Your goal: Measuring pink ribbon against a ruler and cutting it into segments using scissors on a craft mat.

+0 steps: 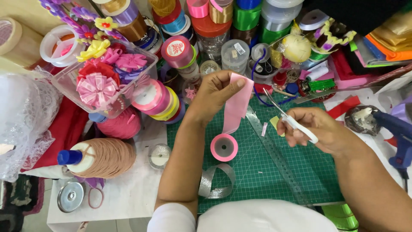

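Observation:
My left hand [216, 92] pinches the free end of a pink satin ribbon [237, 105] and holds it up above the green cutting mat [274, 167]. The ribbon runs down to its pink spool [223, 147] lying flat on the mat. My right hand [313, 129] grips white-handled scissors [288, 118], blades slightly parted and pointing up-left, their tips just right of the ribbon's upper edge. A clear ruler [274, 157] lies diagonally on the mat under my right hand. A loop of silver ribbon [216, 180] rests near the mat's front left corner.
A clear box of ribbon flowers [107, 73] and stacked ribbon rolls [156, 99] crowd the back left. Thread cones [105, 157] lie at left. Many spools and jars [234, 53] line the back. A blue glue gun [399, 133] sits at right, beside fabric scraps.

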